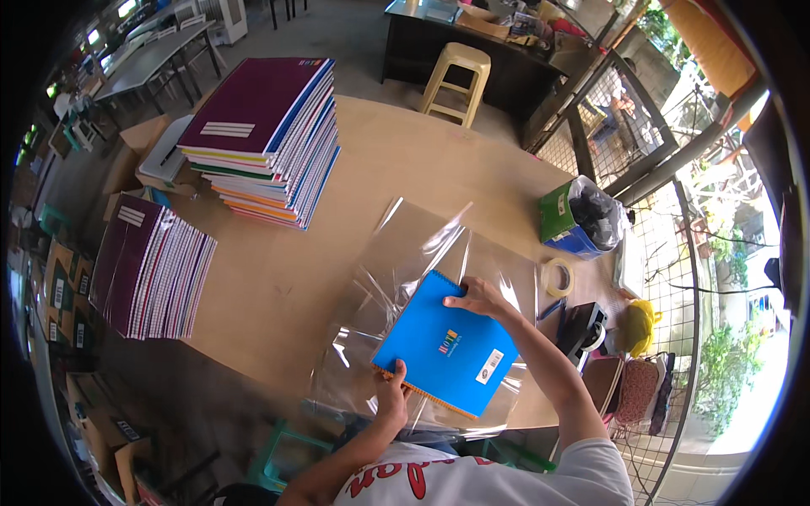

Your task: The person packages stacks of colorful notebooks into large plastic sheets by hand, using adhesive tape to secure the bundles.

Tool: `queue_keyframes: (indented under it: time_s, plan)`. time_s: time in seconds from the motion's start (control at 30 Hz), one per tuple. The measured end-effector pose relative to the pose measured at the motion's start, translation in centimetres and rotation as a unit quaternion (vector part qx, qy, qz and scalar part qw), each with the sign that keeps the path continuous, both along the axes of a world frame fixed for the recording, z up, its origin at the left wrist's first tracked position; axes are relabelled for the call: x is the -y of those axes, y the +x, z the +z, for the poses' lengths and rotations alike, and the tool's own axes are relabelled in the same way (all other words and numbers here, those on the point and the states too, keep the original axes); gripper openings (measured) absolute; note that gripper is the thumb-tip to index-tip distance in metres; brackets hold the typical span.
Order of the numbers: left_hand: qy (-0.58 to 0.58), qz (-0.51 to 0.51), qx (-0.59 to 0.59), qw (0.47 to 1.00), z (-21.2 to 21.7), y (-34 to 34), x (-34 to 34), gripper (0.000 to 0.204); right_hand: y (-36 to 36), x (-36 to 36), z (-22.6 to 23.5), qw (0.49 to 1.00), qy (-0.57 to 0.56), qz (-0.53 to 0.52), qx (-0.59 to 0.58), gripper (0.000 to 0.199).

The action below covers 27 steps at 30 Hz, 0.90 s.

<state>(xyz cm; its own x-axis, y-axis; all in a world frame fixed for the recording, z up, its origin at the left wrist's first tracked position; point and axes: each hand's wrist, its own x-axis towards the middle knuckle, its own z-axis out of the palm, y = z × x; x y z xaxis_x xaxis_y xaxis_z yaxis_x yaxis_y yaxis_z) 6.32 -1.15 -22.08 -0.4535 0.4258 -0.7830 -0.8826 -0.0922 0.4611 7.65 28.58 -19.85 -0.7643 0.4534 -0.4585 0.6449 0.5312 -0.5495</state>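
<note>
Blue notebook (443,341) lies askew on clear wrap (405,253), long axis toward the notebook stack (266,139), left hand (392,392) pinching its spiral edge, right hand (477,297) pressing flat.

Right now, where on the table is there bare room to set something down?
The widest bare patch of the table lies between the tall notebook stack and the green box. Another lies between the slanted notebook pile and the clear plastic sheet. The right edge is crowded: tape roll, tape dispenser.
</note>
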Motion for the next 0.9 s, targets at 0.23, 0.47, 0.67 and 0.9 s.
queue_keyframes:
  time_s: [0.23, 0.47, 0.67, 0.9]
  plan:
    - [-0.035, -0.008, 0.077, 0.996, -2.2, -1.4, 0.1, 0.063, -2.9, 0.2, -2.2, 0.999, 0.015, 0.029, -0.002, 0.094]
    - [0.036, -0.041, 0.094, 0.994, -2.0, -1.1, -0.6, 0.068, -3.3, -1.0, -2.6, 0.999, 0.035, 0.025, 0.011, 0.093]
    - [-0.018, -0.065, 0.107, 0.992, -2.1, -1.7, -0.6, 0.068, -4.2, -1.1, -2.4, 0.999, 0.032, 0.029, 0.003, 0.095]
    - [-0.062, -0.135, 0.112, 0.983, -3.1, -3.0, 0.6, 0.064, -5.3, 0.1, -0.5, 0.979, 0.126, 0.064, 0.148, 0.096]
